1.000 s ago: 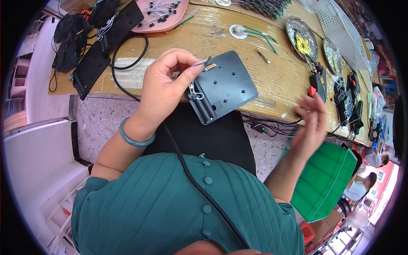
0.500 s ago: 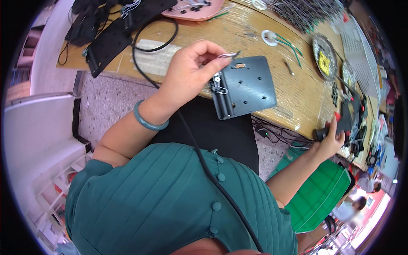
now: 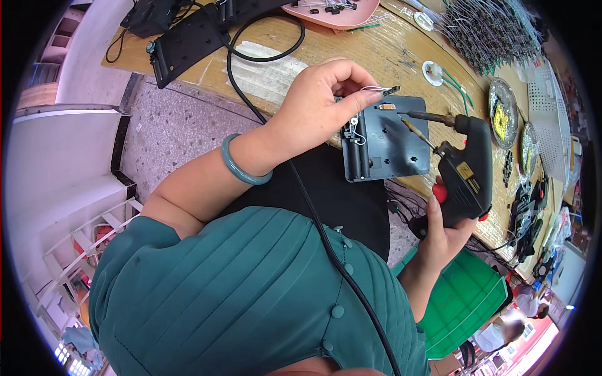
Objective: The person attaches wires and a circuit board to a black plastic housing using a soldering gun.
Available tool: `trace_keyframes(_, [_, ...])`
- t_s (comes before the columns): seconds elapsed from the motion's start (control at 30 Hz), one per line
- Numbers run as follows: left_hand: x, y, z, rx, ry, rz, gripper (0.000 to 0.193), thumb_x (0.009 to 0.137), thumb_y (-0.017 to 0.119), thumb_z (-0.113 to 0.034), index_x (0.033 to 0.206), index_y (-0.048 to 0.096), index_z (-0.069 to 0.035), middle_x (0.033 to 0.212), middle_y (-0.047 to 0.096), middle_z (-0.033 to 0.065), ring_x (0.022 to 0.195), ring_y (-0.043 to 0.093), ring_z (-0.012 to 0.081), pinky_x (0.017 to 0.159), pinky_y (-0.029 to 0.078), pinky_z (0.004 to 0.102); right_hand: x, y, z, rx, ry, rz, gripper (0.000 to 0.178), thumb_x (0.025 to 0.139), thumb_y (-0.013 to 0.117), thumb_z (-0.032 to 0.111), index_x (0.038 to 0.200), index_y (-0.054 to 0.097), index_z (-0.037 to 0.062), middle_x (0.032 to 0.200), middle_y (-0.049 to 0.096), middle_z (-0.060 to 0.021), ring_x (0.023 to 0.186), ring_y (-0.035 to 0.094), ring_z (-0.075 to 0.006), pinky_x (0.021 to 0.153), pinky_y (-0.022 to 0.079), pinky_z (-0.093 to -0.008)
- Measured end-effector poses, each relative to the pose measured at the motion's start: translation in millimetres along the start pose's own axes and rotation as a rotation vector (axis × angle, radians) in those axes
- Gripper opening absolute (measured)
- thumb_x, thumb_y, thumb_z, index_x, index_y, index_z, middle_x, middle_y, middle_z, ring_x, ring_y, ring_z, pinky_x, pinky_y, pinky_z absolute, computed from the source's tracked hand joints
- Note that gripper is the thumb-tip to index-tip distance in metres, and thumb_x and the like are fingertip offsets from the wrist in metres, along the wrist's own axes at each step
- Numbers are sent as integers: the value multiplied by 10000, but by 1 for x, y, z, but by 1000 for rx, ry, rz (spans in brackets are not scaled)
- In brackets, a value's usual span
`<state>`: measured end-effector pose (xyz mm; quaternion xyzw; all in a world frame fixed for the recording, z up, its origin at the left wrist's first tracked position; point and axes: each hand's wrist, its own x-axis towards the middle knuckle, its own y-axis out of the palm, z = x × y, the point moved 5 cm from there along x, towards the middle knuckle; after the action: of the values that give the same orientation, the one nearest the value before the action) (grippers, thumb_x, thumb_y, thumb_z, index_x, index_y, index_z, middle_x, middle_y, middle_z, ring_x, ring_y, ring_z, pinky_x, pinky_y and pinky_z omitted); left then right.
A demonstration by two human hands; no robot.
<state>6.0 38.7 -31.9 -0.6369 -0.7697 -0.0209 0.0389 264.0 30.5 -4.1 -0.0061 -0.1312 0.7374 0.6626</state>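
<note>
Between thumb and fingers, my left hand (image 3: pixel 320 106) pinches thin pale wires (image 3: pixel 371 88) that end in a small dark piece (image 3: pixel 391 91). They sit just above the upper edge of a black plastic panel (image 3: pixel 398 147), which lies at the table's front edge. A small copper-coloured part (image 3: pixel 387 107) shows near the panel's top, and a white round part (image 3: pixel 354 121) at its left side. My right hand (image 3: pixel 445 238) grips the handle of a black soldering gun (image 3: pixel 467 163) with red parts. Its tip points left, close to the copper-coloured part; contact cannot be made out.
Black panels (image 3: pixel 188 53) and a looped black cable (image 3: pixel 301 41) lie at the left. A pink tray (image 3: pixel 332 20) holds small parts. At the right are metal dishes (image 3: pixel 495 94) and a bundle of wires (image 3: pixel 492 34). A green crate (image 3: pixel 464 301) stands below the table.
My right hand has lifted the soldering gun from the table's right side and brought it left over the black panel. My left hand still pinches the wires. The whole view has shifted somewhat.
</note>
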Motion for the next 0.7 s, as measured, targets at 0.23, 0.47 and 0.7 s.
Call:
trace_keyframes(0.23, [0, 0, 0, 8, 36, -11, 102, 855, 631, -33, 947, 605, 3, 867, 621, 23, 797, 579, 65, 731, 474, 211, 2, 9, -6, -30, 35, 19, 471, 783, 688, -32, 1188, 450, -70, 1106, 598, -172, 1006, 603, -205, 919, 452, -326])
trace_keyframes(0.47, [0, 0, -2, 17, 72, -11, 92, 851, 631, -32, 933, 609, 2, 854, 615, 19, 791, 570, 63, 727, 469, 212, 2, 11, -9, -19, 47, -3, 476, 781, 697, -24, 1184, 448, -69, 1108, 597, -172, 1006, 601, -203, 914, 454, -324])
trace_keyframes(0.7, [1, -1, -3, 43, 82, -11, 94, 854, 632, -44, 933, 608, 1, 852, 614, 19, 789, 567, 64, 725, 466, 214, 2, 9, -13, -78, 58, 15, 491, 792, 638, -57, 1227, 411, -57, 1122, 591, -192, 1023, 597, -227, 917, 454, -334])
